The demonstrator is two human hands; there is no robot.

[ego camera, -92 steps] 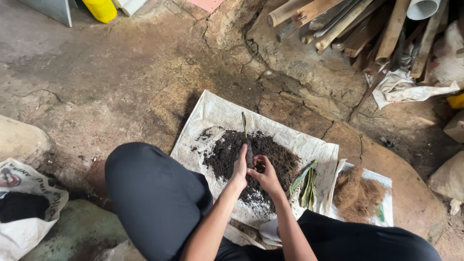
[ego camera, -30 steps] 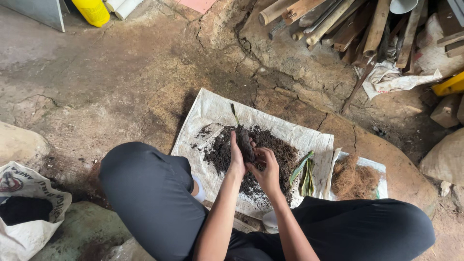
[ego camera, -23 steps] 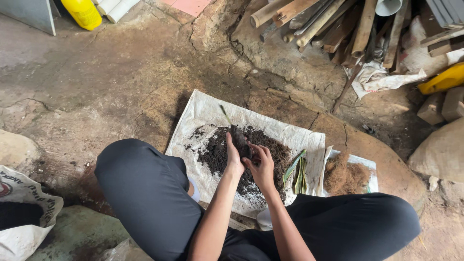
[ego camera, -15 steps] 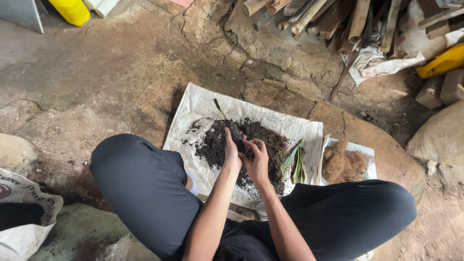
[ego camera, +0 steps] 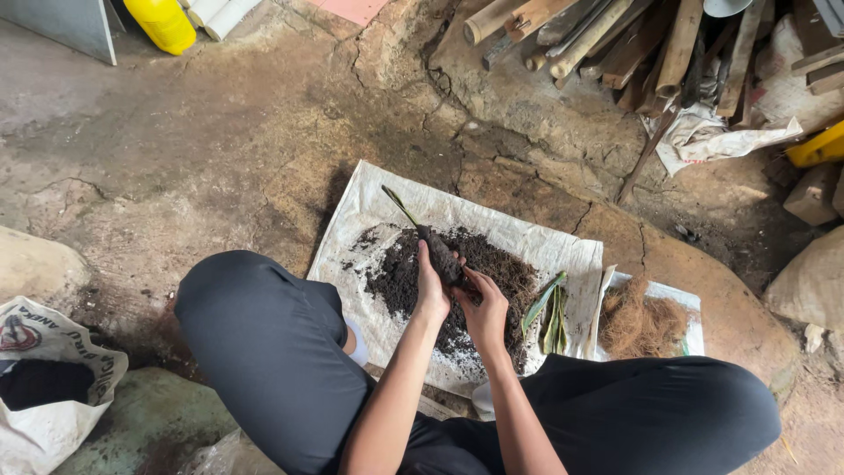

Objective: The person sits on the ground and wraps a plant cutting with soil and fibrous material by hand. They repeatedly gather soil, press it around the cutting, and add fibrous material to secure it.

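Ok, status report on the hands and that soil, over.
Left hand and right hand pressed around soil-wrapped seedling. Soil pile on white sack. Loose leaves beside, nothing blocking.

The person's left hand [ego camera: 431, 288] and right hand [ego camera: 485, 310] wrap the soil-caked root ball [ego camera: 442, 259], hiding its lower part. The white sack [ego camera: 48, 387] runs off the left edge; the timber pile [ego camera: 615, 40] is cut by the top.

Bare sack [ego camera: 563, 251] beyond soil pile [ego camera: 492, 277] open; leaves [ego camera: 549, 312] (right) crowd that side.
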